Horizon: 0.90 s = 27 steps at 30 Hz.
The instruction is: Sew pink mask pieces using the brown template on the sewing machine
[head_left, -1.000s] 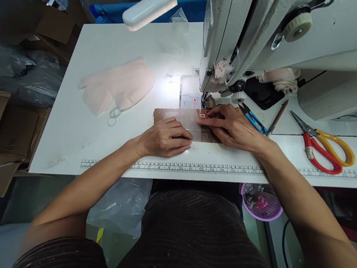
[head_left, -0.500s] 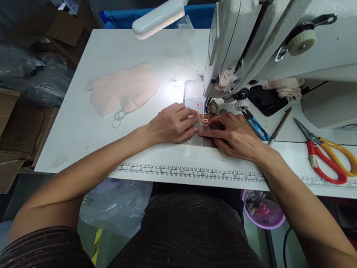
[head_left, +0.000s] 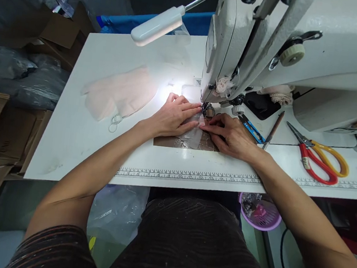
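Observation:
My left hand (head_left: 179,116) lies palm down with fingers stretched out, on a pale, sheer piece of fabric (head_left: 193,139) under the sewing machine's head. Its fingertips reach close to the presser foot (head_left: 204,107). To the right of the fabric, my right hand (head_left: 231,135) rests with its thumb stretched toward the fabric's edge and its forefinger bent and apart from it. Both hands press down over a brown, shiny plate (head_left: 167,141). The fingers hide part of the fabric.
A white sewing machine (head_left: 227,45) rises behind my hands. Right of them lie blue thread snips (head_left: 252,129), a brown-handled tool (head_left: 274,128) and red-and-yellow scissors (head_left: 319,158). Pinkish fabric (head_left: 122,91) lies left, near white rings (head_left: 114,122). A lamp (head_left: 158,25) hangs above. A printed ruler (head_left: 189,177) runs along the front edge.
My left fingers have stretched forward, nearer the presser foot, and small red marks on the fabric are now covered. More of the brown plate shows at left. The view has shifted slightly.

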Each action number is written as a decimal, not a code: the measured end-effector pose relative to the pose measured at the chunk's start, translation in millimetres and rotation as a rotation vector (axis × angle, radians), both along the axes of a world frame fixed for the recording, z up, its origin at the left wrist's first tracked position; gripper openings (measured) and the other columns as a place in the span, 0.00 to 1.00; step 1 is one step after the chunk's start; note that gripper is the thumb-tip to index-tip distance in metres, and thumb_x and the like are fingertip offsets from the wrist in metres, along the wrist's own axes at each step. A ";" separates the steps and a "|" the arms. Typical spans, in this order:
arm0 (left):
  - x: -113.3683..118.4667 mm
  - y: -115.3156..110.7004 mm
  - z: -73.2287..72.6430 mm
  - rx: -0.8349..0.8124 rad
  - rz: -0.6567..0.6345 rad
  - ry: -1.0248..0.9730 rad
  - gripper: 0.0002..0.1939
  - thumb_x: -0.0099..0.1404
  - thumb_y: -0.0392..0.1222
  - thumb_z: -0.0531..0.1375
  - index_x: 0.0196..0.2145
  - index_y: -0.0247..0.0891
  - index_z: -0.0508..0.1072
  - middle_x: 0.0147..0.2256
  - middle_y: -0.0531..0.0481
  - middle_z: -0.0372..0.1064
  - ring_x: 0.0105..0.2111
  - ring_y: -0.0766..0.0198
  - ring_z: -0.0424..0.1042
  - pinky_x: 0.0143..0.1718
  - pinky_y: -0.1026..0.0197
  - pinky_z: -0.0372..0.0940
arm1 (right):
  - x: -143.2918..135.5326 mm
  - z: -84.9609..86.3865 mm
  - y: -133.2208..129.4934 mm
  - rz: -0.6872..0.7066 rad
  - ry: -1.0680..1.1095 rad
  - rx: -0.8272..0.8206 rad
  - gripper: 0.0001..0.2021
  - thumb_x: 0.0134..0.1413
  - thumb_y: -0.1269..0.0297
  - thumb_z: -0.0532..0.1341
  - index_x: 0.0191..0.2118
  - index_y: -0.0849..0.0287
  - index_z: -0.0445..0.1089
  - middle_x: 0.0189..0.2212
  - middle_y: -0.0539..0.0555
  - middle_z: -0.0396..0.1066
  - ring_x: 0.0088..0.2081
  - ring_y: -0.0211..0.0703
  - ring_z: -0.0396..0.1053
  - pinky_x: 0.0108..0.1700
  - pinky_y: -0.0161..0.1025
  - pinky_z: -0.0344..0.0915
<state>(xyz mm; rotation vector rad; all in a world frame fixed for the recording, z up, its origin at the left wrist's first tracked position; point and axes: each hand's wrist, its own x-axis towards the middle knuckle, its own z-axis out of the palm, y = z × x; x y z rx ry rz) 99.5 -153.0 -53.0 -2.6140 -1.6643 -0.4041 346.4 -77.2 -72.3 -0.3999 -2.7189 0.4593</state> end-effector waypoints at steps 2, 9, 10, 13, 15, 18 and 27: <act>-0.3 -2.7 -1.1 -0.021 0.004 -0.024 0.21 0.74 0.50 0.50 0.58 0.40 0.71 0.61 0.43 0.66 0.50 0.48 0.66 0.52 0.42 0.54 | -0.5 0.5 -0.2 -0.002 0.002 -0.001 0.18 0.65 0.66 0.54 0.57 0.49 0.73 0.49 0.59 0.68 0.49 0.53 0.66 0.49 0.52 0.64; -1.5 -3.2 -9.3 0.010 -0.016 -0.021 0.23 0.73 0.51 0.51 0.60 0.38 0.68 0.63 0.41 0.63 0.51 0.45 0.65 0.51 0.40 0.55 | -3.4 0.7 -3.6 -0.021 0.031 -0.003 0.19 0.64 0.69 0.54 0.55 0.50 0.74 0.48 0.61 0.67 0.48 0.54 0.66 0.48 0.53 0.65; -1.5 -2.9 -9.7 0.011 -0.020 -0.012 0.24 0.73 0.51 0.51 0.60 0.38 0.68 0.63 0.40 0.63 0.52 0.45 0.65 0.51 0.40 0.55 | -3.5 1.0 -3.7 -0.018 0.034 -0.005 0.18 0.64 0.69 0.54 0.55 0.50 0.74 0.48 0.61 0.67 0.48 0.54 0.66 0.47 0.53 0.65; -0.8 -2.7 -9.8 0.017 -0.023 0.010 0.23 0.73 0.50 0.51 0.60 0.39 0.68 0.63 0.39 0.63 0.51 0.44 0.65 0.50 0.39 0.56 | -3.2 2.7 -3.2 -0.014 0.029 -0.007 0.18 0.65 0.68 0.54 0.55 0.50 0.74 0.48 0.60 0.67 0.47 0.53 0.66 0.47 0.52 0.65; 0.3 -2.9 -9.7 0.029 -0.024 0.015 0.23 0.72 0.50 0.51 0.60 0.39 0.68 0.63 0.38 0.63 0.51 0.44 0.65 0.50 0.38 0.56 | -2.9 3.8 -2.5 -0.009 0.025 -0.007 0.18 0.65 0.68 0.55 0.55 0.49 0.75 0.48 0.60 0.68 0.47 0.53 0.66 0.47 0.51 0.65; 2.9 -3.6 -10.1 0.052 -0.019 0.031 0.23 0.72 0.49 0.51 0.59 0.37 0.69 0.62 0.37 0.64 0.50 0.43 0.65 0.49 0.39 0.57 | -2.3 4.1 -1.4 0.001 0.034 -0.016 0.18 0.64 0.68 0.55 0.54 0.49 0.75 0.47 0.59 0.68 0.48 0.52 0.67 0.47 0.51 0.65; 7.9 -6.1 -11.5 0.233 -0.061 0.083 0.20 0.73 0.49 0.53 0.50 0.30 0.72 0.52 0.33 0.71 0.45 0.49 0.69 0.45 0.46 0.62 | -2.1 1.9 -2.2 -0.002 0.041 0.005 0.17 0.64 0.68 0.55 0.54 0.53 0.75 0.48 0.60 0.67 0.48 0.53 0.67 0.47 0.51 0.65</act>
